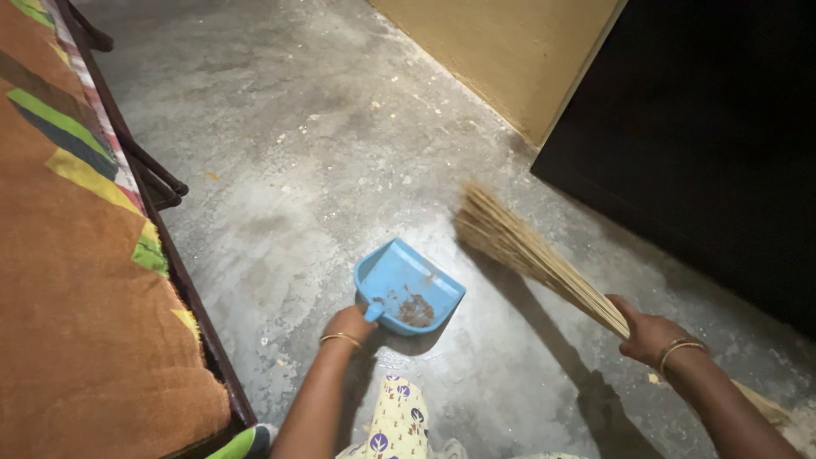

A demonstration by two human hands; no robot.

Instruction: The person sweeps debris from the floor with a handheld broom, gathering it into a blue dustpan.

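My left hand [348,323] grips the handle of a blue plastic dustpan [408,285] resting on the grey concrete floor, with brown dirt lying in its tray. My right hand [648,333] holds a straw broom [531,251] by its bound stalks. The broom's bristle tips, blurred, touch the floor just right of the dustpan. Both wrists wear thin gold bangles.
A bed with an orange patterned cover [76,280] and dark frame runs along the left. A yellow wall [510,51] and a dark doorway or panel [705,144] stand at the upper right. Small specks of debris dot the concrete floor [323,144].
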